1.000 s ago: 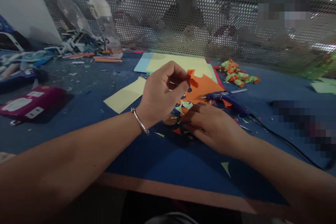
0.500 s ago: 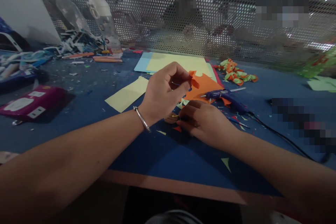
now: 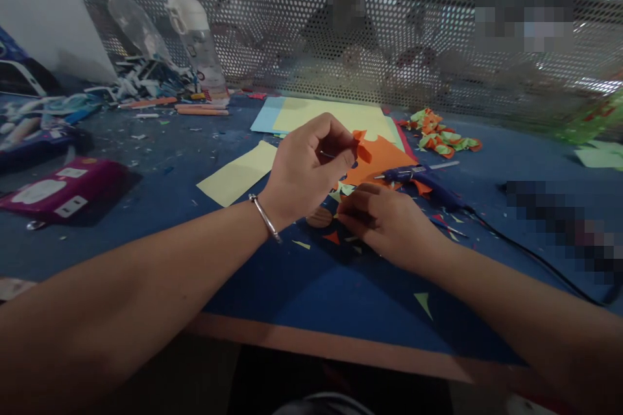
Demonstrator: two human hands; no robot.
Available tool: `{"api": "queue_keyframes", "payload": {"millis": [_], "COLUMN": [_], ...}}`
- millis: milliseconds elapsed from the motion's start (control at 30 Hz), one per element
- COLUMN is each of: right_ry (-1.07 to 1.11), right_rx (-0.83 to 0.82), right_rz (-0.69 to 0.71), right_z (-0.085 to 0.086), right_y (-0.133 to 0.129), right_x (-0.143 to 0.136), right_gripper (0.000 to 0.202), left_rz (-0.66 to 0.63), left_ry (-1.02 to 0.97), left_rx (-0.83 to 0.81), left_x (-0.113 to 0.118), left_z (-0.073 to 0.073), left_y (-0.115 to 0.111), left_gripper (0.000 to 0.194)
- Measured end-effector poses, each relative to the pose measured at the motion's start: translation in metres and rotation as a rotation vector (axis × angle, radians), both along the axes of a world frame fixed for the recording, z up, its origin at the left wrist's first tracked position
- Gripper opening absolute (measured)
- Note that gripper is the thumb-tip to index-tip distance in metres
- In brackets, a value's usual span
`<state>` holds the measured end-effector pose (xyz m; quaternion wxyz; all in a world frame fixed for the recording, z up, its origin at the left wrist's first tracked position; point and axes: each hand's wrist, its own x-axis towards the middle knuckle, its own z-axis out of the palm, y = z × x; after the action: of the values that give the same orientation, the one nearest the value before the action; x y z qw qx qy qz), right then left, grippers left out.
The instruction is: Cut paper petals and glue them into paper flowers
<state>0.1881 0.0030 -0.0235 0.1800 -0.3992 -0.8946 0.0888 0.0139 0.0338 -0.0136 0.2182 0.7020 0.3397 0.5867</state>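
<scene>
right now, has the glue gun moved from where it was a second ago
No, the glue gun shows no clear shift against the orange sheet: its nozzle still lies over the sheet's lower right part.

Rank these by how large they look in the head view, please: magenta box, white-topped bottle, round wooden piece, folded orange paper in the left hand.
1. Magenta box
2. White-topped bottle
3. Round wooden piece and folded orange paper in the left hand: too alike to rank.
</scene>
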Motion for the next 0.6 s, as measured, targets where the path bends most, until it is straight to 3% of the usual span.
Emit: {"api": "queue_keyframes", "payload": {"millis": [600], "right_ry": [-0.020], "right_rx": [-0.022], "right_rz": [0.053], "right_z": [0.0062], "right_y": [-0.0081], "right_x": [0.0015], "right_gripper": [0.021], "left_rz": [-0.048], "left_ry": [-0.025], "left_rx": [-0.054], "left_x": [0.0000], "left_z": [-0.0020], "left_y": [0.0034], "left_gripper": [0.015]}}
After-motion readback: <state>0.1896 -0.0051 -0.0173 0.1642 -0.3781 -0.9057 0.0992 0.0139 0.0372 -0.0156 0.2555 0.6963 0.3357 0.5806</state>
